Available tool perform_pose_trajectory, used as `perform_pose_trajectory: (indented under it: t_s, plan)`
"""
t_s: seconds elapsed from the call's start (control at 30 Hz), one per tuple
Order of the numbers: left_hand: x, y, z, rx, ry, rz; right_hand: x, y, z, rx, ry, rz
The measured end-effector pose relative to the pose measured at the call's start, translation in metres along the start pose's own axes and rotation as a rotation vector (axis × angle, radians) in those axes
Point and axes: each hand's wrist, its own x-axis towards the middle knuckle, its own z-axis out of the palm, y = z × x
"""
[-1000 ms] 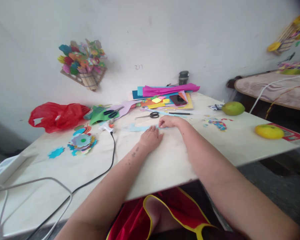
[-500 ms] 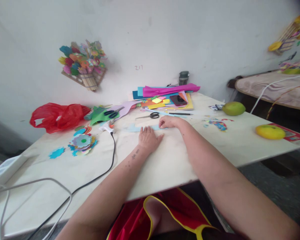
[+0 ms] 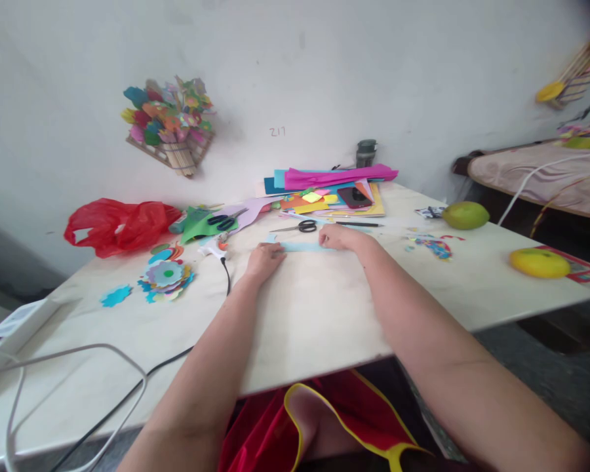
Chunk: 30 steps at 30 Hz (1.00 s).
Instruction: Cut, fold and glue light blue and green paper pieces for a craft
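Note:
A light blue paper strip (image 3: pixel 301 247) lies flat on the white table between my two hands. My left hand (image 3: pixel 266 259) is at the strip's left end, its fingers bent together over the paper. At the other end my right hand (image 3: pixel 337 237) is closed, fingertips pinched on the strip. Black-handled scissors (image 3: pixel 305 227) lie just beyond the strip, and a black pen (image 3: pixel 358 224) is behind my right hand.
To the left are a white glue gun (image 3: pixel 211 250) with a black cord, layered paper flowers (image 3: pixel 167 275) and a red plastic bag (image 3: pixel 118 226). Coloured sheets (image 3: pixel 339 176) lie at the back. A green mango (image 3: pixel 465 215) and a yellow one (image 3: pixel 539 263) sit right.
My left hand has moved left along the strip, from spread flat to bent fingers at its end. My right hand stays closed on the strip. The view has shifted slightly.

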Motion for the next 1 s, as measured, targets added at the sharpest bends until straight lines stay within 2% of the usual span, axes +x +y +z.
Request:
perform_pose_trajectory:
  t_s: [0.13, 0.2, 0.33, 0.43, 0.53, 0.67, 0.8, 0.9, 1.0]
  plan:
    - [0.002, -0.003, 0.003, -0.047, 0.017, -0.026, 0.010, -0.013, 0.014, -0.004, 0.228, -0.218]
    - [0.002, -0.001, 0.003, -0.032, 0.021, -0.033, 0.011, -0.023, 0.022, -0.018, 0.267, -0.273]
    - [0.000, 0.005, 0.000, 0.001, 0.035, -0.026, 0.012, -0.039, 0.032, -0.086, 0.235, -0.253]
    - [-0.002, 0.008, -0.005, 0.023, 0.064, -0.029, 0.013, -0.041, 0.031, -0.096, 0.223, -0.243]
    - [-0.004, 0.010, -0.010, 0.047, 0.086, -0.067, 0.013, -0.032, 0.026, -0.097, 0.170, -0.290]
    - [-0.003, 0.005, -0.010, -0.031, 0.069, -0.057, 0.010, -0.013, 0.016, -0.051, 0.028, -0.361]
    - [0.000, -0.001, -0.005, -0.130, 0.028, -0.020, 0.004, -0.004, 0.010, 0.008, -0.040, -0.322]
    - [0.001, -0.003, -0.003, -0.158, 0.033, -0.028, 0.003, -0.009, 0.012, 0.030, -0.011, -0.326]
    - [0.000, -0.002, -0.004, -0.162, 0.028, -0.026, 0.004, -0.020, 0.018, 0.010, 0.084, -0.337]
